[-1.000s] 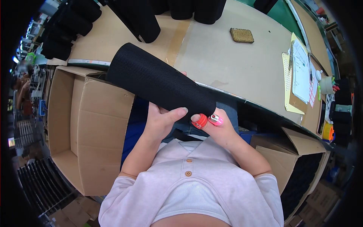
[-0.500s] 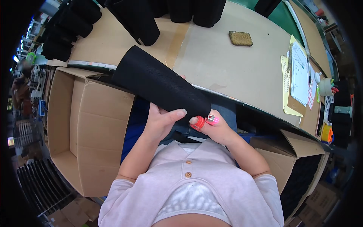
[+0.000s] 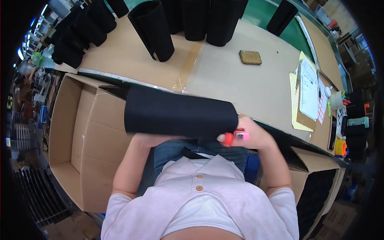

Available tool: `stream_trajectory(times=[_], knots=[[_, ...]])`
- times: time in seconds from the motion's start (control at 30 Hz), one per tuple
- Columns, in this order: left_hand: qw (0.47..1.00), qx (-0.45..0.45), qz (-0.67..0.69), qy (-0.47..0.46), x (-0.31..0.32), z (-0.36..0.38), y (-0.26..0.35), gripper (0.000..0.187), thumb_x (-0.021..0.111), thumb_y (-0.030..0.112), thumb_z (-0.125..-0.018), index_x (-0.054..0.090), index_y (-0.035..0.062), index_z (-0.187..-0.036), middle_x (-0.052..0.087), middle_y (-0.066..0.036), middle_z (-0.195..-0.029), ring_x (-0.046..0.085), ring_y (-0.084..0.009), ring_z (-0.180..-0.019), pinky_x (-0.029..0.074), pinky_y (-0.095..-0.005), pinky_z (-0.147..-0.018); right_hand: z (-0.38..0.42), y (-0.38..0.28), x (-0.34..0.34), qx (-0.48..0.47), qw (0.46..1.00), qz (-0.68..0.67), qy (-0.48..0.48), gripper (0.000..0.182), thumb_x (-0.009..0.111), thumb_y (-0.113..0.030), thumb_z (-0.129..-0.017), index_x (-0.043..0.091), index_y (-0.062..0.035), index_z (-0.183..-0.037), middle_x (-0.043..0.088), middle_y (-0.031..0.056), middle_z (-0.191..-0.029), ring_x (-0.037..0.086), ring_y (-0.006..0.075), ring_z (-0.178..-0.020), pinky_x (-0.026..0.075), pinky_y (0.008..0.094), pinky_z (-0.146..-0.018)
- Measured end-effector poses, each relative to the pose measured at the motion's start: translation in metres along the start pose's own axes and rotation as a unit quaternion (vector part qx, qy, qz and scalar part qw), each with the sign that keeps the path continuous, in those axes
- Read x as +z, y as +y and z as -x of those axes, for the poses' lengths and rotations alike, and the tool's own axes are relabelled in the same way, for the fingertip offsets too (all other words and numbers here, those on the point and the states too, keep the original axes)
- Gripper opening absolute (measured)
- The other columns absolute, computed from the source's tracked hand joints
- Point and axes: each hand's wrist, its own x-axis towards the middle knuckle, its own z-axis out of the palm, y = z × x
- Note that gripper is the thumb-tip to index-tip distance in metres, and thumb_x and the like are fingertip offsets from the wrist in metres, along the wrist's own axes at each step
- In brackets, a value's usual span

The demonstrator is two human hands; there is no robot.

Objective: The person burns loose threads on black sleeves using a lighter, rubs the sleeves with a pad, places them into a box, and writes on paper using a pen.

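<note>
A rolled black sheet (image 3: 180, 114) with a fine ribbed texture lies almost level across my lap, in front of the table edge. My left hand (image 3: 154, 139) supports it from below near its left end, with the fingers hidden behind the roll. At the right end, my right hand (image 3: 252, 134) grips the roll's edge, slightly blurred. Red wrapping (image 3: 227, 139) circles the right thumb, and a small pink and silver piece (image 3: 241, 135) sits beside it on the same hand. Several similar black rolls (image 3: 154, 34) stand upright on the table beyond.
On the table (image 3: 228, 84) lies a brown rectangular block (image 3: 251, 57). Papers on a clipboard (image 3: 309, 94) and a pen cup (image 3: 338, 100) are at the right, near yellow tape (image 3: 341, 147). Open cardboard boxes (image 3: 106, 148) flank me. A person (image 3: 25, 82) is far left.
The roll has turned from a steep slant to nearly level, its left end coming down. My right hand has shifted right and slightly down; my left hand has moved lower and left beneath it.
</note>
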Motion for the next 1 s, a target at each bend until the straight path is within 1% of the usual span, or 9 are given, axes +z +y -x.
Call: stream_trajectory(times=[0.1, 0.2, 0.27, 0.3, 0.37, 0.43, 0.53, 0.7, 1.0], knots=[[0.999, -0.023, -0.015, -0.032, -0.002, 0.004, 0.007, 0.072, 0.064, 0.030, -0.090, 0.027, 0.0054, -0.147, 0.044, -0.016, -0.140, 0.046, -0.0262, -0.125, 0.039, -0.0337, -0.102, 0.000, -0.023, -0.026, -0.024, 0.963, 0.218, -0.159, 0.012, 0.072, -0.009, -0.073, 0.063, -0.0016, -0.075, 0.061, 0.0077, -0.064, 0.051, 0.0244, -0.055, 0.042, 0.0278, -0.056], [0.997, 0.039, 0.001, -0.074, 0.010, 0.007, 0.012, 0.074, 0.064, 0.033, -0.090, 0.027, 0.0046, -0.147, 0.044, -0.017, -0.140, 0.045, -0.0269, -0.126, 0.038, -0.0335, -0.103, -0.010, -0.061, -0.024, -0.013, 0.927, 0.331, -0.177, 0.023, 0.073, -0.009, -0.068, 0.065, -0.0044, -0.088, 0.063, 0.0078, -0.073, 0.051, 0.0260, -0.058, 0.042, 0.0291, -0.058], [0.991, 0.086, 0.014, -0.103, 0.021, 0.006, 0.017, 0.075, 0.063, 0.035, -0.090, 0.027, 0.0041, -0.147, 0.044, -0.018, -0.140, 0.045, -0.0274, -0.127, 0.037, -0.0333, -0.104, -0.010, -0.070, -0.026, -0.066, 0.943, 0.322, -0.059, 0.044, 0.073, -0.007, -0.069, 0.064, -0.0097, -0.112, 0.060, 0.0054, -0.073, 0.050, 0.0209, -0.058, 0.040, 0.0272, -0.058], [0.987, 0.111, 0.020, -0.117, 0.026, 0.005, 0.020, 0.075, 0.063, 0.036, -0.090, 0.027, 0.0038, -0.147, 0.044, -0.018, -0.140, 0.045, -0.0276, -0.127, 0.037, -0.0333, -0.104, -0.010, -0.072, -0.024, -0.069, 0.939, 0.331, -0.057, 0.044, 0.073, -0.007, -0.069, 0.064, -0.0097, -0.112, 0.060, 0.0054, -0.073, 0.050, 0.0209, -0.058, 0.040, 0.0272, -0.058], [0.977, 0.158, 0.032, -0.141, 0.034, 0.002, 0.027, 0.076, 0.063, 0.038, -0.090, 0.026, 0.0033, -0.147, 0.044, -0.019, -0.140, 0.044, -0.0281, -0.128, 0.036, -0.0331, -0.105, -0.010, -0.068, -0.015, -0.003, 0.962, 0.215, 0.169, 0.069, 0.077, -0.006, -0.068, 0.054, -0.0105, -0.132, 0.056, 0.0024, -0.070, 0.049, 0.0143, -0.059, 0.037, 0.0239, -0.056], [0.963, 0.246, -0.032, -0.103, 0.047, -0.002, 0.033, 0.076, 0.065, 0.034, -0.088, 0.028, 0.0034, -0.146, 0.043, -0.018, -0.141, 0.044, -0.0284, -0.129, 0.036, -0.0335, -0.106, -0.011, -0.065, -0.004, -0.036, 0.964, 0.197, 0.173, 0.072, 0.078, -0.007, -0.068, 0.051, -0.0100, -0.135, 0.055, 0.0021, -0.069, 0.048, 0.0135, -0.059, 0.037, 0.0236, -0.056], [0.865, 0.447, -0.229, 0.010, 0.065, -0.004, 0.036, 0.077, 0.073, 0.022, -0.082, 0.032, 0.0038, -0.145, 0.041, -0.017, -0.143, 0.044, -0.0290, -0.130, 0.035, -0.0347, -0.108, -0.008, -0.056, 0.015, -0.108, 0.967, 0.111, 0.200, 0.081, 0.080, -0.009, -0.070, 0.043, -0.0085, -0.142, 0.053, 0.0013, -0.066, 0.047, 0.0113, -0.058, 0.037, 0.0228, -0.055], [0.813, 0.516, -0.258, 0.081, 0.067, -0.018, 0.026, 0.077, 0.076, 0.006, -0.073, 0.039, 0.0041, -0.140, 0.043, -0.014, -0.144, 0.043, -0.0294, -0.132, 0.033, -0.0380, -0.111, -0.007, -0.042, 0.021, -0.144, 0.953, 0.136, 0.229, 0.082, 0.081, -0.007, -0.067, 0.044, -0.0035, -0.140, 0.052, 0.0006, -0.067, 0.045, 0.0112, -0.057, 0.036, 0.0214, -0.054], [0.851, 0.477, -0.212, 0.053, 0.058, -0.033, 0.020, 0.070, 0.075, 0.002, -0.072, 0.045, 0.0051, -0.136, 0.048, -0.012, -0.140, 0.040, -0.0301, -0.134, 0.031, -0.0399, -0.113, -0.014, -0.014, 0.033, -0.154, 0.937, 0.157, 0.271, 0.088, 0.083, -0.007, -0.065, 0.040, -0.0019, -0.142, 0.055, 0.0020, -0.075, 0.047, 0.0091, -0.062, 0.037, 0.0194, -0.056]])
